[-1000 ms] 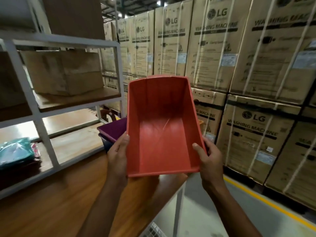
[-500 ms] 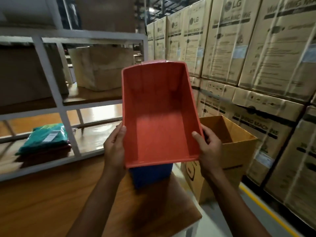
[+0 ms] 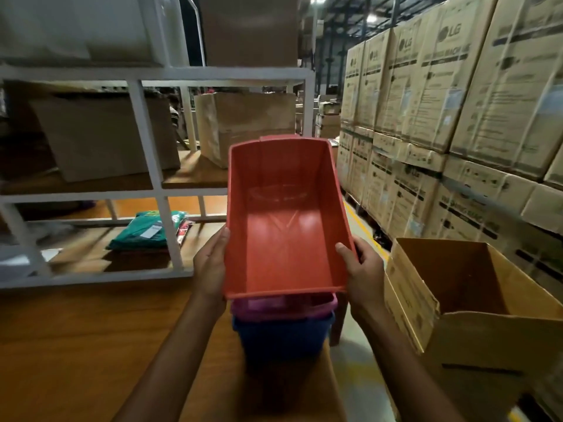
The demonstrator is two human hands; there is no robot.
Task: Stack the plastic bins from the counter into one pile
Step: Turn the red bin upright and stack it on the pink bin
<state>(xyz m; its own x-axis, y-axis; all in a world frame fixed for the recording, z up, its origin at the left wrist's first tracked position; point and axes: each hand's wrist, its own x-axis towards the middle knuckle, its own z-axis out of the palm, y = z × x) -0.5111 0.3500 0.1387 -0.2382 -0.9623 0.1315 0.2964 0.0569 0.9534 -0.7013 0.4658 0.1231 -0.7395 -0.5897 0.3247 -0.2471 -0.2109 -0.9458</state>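
I hold an empty red plastic bin (image 3: 283, 226) with both hands, its open side facing me. My left hand (image 3: 210, 266) grips its left wall and my right hand (image 3: 362, 269) grips its right wall. Directly below it a purple bin (image 3: 283, 309) sits nested in a blue bin (image 3: 283, 336) on the wooden counter (image 3: 91, 345). The red bin's near rim hangs just above the purple bin's rim; whether they touch I cannot tell.
A white metal shelf frame (image 3: 152, 178) stands behind the counter with cardboard boxes (image 3: 243, 123) and folded green packets (image 3: 149, 229). An open cardboard box (image 3: 457, 300) stands on the floor at right. Stacked washing machine cartons (image 3: 457, 117) line the aisle.
The red bin has come down over the blue and purple pile, and my view has swung right and down. The purple bin's rim now shows under the red one.
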